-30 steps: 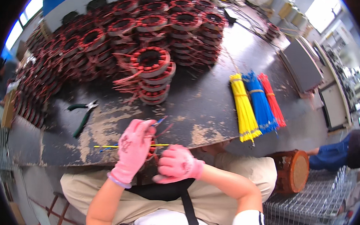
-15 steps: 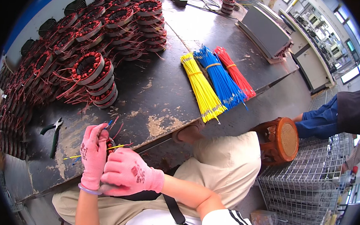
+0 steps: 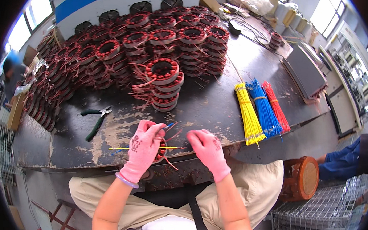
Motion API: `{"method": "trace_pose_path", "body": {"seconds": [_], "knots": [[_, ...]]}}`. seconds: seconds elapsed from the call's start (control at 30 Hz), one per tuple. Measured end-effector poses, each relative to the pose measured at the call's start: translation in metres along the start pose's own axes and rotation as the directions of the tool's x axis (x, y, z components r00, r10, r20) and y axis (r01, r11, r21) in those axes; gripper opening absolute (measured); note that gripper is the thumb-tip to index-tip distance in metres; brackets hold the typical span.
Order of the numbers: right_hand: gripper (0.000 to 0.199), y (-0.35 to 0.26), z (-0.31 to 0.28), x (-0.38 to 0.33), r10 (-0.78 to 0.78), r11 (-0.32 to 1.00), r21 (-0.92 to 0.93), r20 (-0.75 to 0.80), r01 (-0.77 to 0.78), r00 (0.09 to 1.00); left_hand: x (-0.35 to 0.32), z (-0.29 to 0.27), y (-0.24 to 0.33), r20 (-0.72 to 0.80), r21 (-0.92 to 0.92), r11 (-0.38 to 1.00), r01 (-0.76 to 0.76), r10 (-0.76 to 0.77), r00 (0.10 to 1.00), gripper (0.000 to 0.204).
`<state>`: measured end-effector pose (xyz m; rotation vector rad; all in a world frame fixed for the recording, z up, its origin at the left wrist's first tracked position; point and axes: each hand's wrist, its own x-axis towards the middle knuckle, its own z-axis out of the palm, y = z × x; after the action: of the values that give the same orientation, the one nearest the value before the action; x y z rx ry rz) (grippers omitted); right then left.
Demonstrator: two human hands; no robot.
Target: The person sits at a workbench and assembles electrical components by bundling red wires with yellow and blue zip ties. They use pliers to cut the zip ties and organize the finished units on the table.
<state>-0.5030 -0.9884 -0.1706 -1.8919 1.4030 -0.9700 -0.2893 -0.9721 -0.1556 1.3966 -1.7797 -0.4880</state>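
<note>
At the table's front edge, my left hand, in a pink glove, is closed with its fingertips around a short blue wire. Partly hidden behind that hand is a motor stator with red windings and loose red leads. A yellow wire crosses it, sticking out on both sides of the hand. My right hand, gloved in pink too, is apart from the stator, just to its right. Its fingers are curled together; whatever they may hold is hidden. Green-handled cutters lie left of my hands.
Stacked stators fill the back and left of the worn black table. Tied bundles of yellow wires, blue wires and red wires lie at right. A wooden stool and wire cage stand near another person's legs.
My right hand has moved away from my left hand, off to the right of the stator. My left hand stays at the stator. The whole view has turned and shifted.
</note>
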Motion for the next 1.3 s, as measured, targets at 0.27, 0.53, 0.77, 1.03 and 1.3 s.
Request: {"method": "trace_pose_path", "body": {"seconds": [0.27,0.53,0.77,1.03,1.3], "knots": [[0.025,0.005,0.029,0.030,0.103,0.888,0.340,0.509,-0.310,0.854,-0.006,0.007,-0.006,-0.069,0.124,0.990,-0.061,0.070,0.995,0.024],[0.016,-0.004,0.035,0.013,0.001,0.943,0.324,0.210,-0.070,0.978,-0.007,0.011,-0.013,-0.015,-0.064,0.997,-0.035,0.034,0.999,0.021],[0.020,-0.016,0.026,-0.005,-0.180,0.983,0.035,-0.054,0.182,0.982,-0.004,0.000,-0.015,0.141,-0.014,0.989,-0.147,0.148,0.979,0.022],[0.018,-0.014,0.017,0.005,-0.141,0.966,0.236,0.140,0.105,0.980,0.007,-0.018,0.006,0.268,0.238,0.923,-0.302,0.237,0.934,0.016],[0.017,-0.023,0.011,0.010,-0.127,0.972,0.221,0.185,0.085,0.974,0.002,-0.012,0.015,0.266,0.296,0.927,-0.230,0.151,0.952,0.014]]}}
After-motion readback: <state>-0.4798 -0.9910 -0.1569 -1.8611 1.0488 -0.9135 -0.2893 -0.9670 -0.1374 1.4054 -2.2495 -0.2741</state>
